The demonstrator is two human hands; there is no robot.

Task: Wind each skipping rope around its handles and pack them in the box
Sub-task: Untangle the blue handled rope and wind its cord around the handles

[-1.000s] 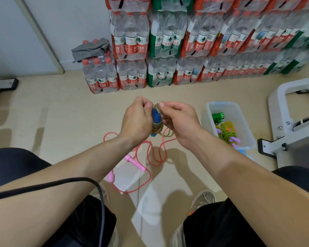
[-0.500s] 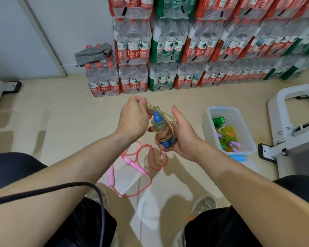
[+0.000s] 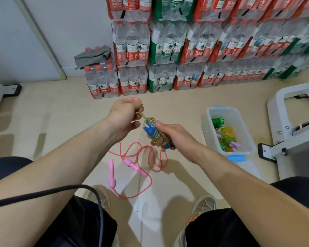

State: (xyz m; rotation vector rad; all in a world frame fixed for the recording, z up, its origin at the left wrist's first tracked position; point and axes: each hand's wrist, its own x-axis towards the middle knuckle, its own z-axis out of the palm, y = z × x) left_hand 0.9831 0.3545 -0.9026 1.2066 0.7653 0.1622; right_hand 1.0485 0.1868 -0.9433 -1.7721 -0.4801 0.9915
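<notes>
My right hand (image 3: 175, 136) grips a skipping rope with blue handles (image 3: 151, 130), its glittery yellowish cord wound round them in a tight bundle. My left hand (image 3: 125, 118) pinches the loose end of that cord just above the bundle, pulling it up and to the left. A pink skipping rope (image 3: 132, 166) lies unwound on the floor below my hands, its two pink handles side by side. The clear plastic box (image 3: 246, 139) stands on the floor to the right and holds green and yellow wound ropes with purple handles.
Shrink-wrapped packs of water bottles (image 3: 168, 50) are stacked along the back wall, one with a grey cloth (image 3: 91, 56) on top. A white machine frame (image 3: 296, 122) stands at the right. A black cable (image 3: 52, 193) crosses my left knee. My shoes rest below.
My right hand has shifted from pinching the cord to gripping the wound bundle. My left hand let go of the handles and now pulls the cord end upward. The bundle tilted.
</notes>
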